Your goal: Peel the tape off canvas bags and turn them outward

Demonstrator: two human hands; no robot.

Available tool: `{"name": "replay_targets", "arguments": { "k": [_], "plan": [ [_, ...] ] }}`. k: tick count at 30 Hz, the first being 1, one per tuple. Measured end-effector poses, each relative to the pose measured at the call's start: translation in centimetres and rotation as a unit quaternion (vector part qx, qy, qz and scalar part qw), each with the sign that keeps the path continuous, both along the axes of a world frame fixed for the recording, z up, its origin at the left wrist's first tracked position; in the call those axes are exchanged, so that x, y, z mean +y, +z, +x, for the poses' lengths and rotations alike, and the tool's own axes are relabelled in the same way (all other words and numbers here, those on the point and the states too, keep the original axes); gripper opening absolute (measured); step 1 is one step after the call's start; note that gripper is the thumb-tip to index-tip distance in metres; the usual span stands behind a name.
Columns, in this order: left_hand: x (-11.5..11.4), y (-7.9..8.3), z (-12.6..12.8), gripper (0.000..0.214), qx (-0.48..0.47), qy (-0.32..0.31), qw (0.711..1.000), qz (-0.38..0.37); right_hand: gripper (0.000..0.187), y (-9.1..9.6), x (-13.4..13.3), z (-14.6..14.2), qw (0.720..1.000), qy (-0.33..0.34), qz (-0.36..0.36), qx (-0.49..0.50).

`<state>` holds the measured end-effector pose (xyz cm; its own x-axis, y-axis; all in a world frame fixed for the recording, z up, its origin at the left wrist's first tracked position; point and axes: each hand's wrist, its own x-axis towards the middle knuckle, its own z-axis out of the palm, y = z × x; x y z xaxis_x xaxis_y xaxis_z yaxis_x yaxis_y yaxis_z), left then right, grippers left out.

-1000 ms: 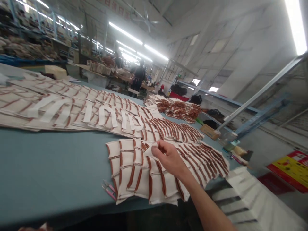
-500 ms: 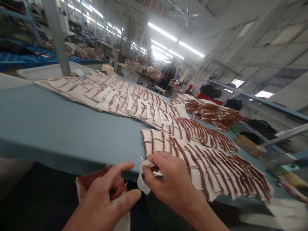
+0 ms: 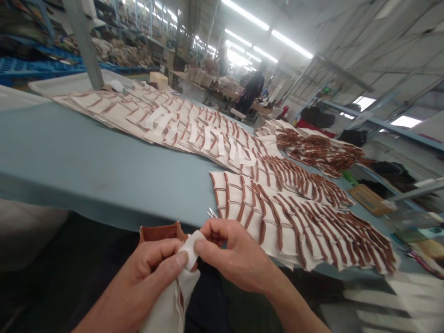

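My left hand (image 3: 152,268) is closed on a cream fabric piece (image 3: 164,305) with brown lining, held below the table edge; its brown open end (image 3: 159,231) shows beyond the knuckles. A short white strip (image 3: 191,249) lies against the piece's edge, its near end under my left thumb. My right hand (image 3: 232,252) pinches the strip's other end between thumb and fingers. Just past the right knuckles, pointed metal tips (image 3: 212,213) show by the table edge; the rest of that tool is hidden. Close by lies a row of overlapping cream-and-brown fabric pieces (image 3: 274,212).
The blue-green table (image 3: 104,162) carries another long row of fabric pieces (image 3: 114,111) with several white strips (image 3: 207,138) on top. A brown heap (image 3: 315,148), a cardboard box (image 3: 369,200) and a metal post (image 3: 83,46) stand farther off. A person (image 3: 252,90) is in the background.
My left hand has closed its thumb onto the white strip. My right hand has brought the strip left, from the gap between the hands onto the fabric piece. The view has tilted slightly down.
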<state>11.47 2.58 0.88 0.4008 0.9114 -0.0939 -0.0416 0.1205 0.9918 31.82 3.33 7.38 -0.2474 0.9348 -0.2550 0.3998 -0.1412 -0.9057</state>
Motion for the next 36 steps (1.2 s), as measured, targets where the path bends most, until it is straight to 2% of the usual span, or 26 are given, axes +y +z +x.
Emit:
{"name": "replay_targets", "arguments": {
  "k": [3,6,8,11,13,15,19,21,23,26,29,32,34,36],
  "plan": [
    [-0.9,0.4,-0.3,0.048,-0.022,0.029,0.996,-0.087,0.016,-1.2,-0.2,-0.4,0.995,0.001,-0.005,0.099],
    [-1.5,0.3,-0.6,0.055,-0.035,0.036,0.988,-0.147,0.039,-2.8,-0.5,-0.9,0.976,-0.050,0.022,0.211],
    [-1.7,0.0,-0.8,0.059,-0.033,0.034,0.988,-0.147,0.057,-4.1,-0.8,-1.2,0.962,-0.084,0.028,0.260],
    [-1.6,-0.1,-0.9,0.054,-0.019,0.058,0.994,-0.090,0.078,-5.8,-1.6,-1.8,0.955,-0.080,0.012,0.284],
    [-1.6,0.0,-0.7,0.048,0.000,0.103,0.994,-0.046,0.074,-6.6,-2.3,-2.4,0.961,-0.087,0.010,0.264],
    [-1.8,-0.1,-0.3,0.044,0.020,0.144,0.989,-0.027,0.063,-7.1,-3.0,-3.2,0.961,-0.121,0.026,0.246],
    [-2.1,-0.5,0.2,0.043,0.029,0.134,0.991,-0.009,0.045,-6.8,-3.7,-5.4,0.947,-0.185,0.069,0.253],
    [-2.2,-0.7,0.0,0.045,0.027,0.122,0.992,0.012,0.043,-6.4,-3.5,-6.2,0.935,-0.203,0.087,0.277],
    [-2.2,-0.7,-0.3,0.046,0.033,0.146,0.989,0.017,0.047,-6.3,-3.1,-6.4,0.919,-0.225,0.099,0.310],
    [-2.4,-0.9,-1.1,0.047,0.043,0.202,0.978,-0.039,0.048,-7.1,-2.2,-5.1,0.890,-0.280,0.124,0.336],
    [-2.7,-1.8,-2.0,0.058,0.046,0.195,0.975,-0.092,0.048,-8.5,-1.8,-3.0,0.877,-0.307,0.169,0.329],
    [-3.1,-2.7,-2.6,0.072,0.060,0.153,0.981,-0.101,0.050,-9.2,-2.4,-0.9,0.887,-0.301,0.156,0.313],
    [-3.5,-2.7,-3.0,0.079,0.073,0.135,0.983,-0.103,0.050,-8.8,-3.4,0.2,0.903,-0.289,0.116,0.296],
    [-3.7,-2.3,-3.3,0.078,0.077,0.130,0.982,-0.114,0.053,-8.0,-4.5,0.9,0.921,-0.244,0.051,0.300]
  ]
}}
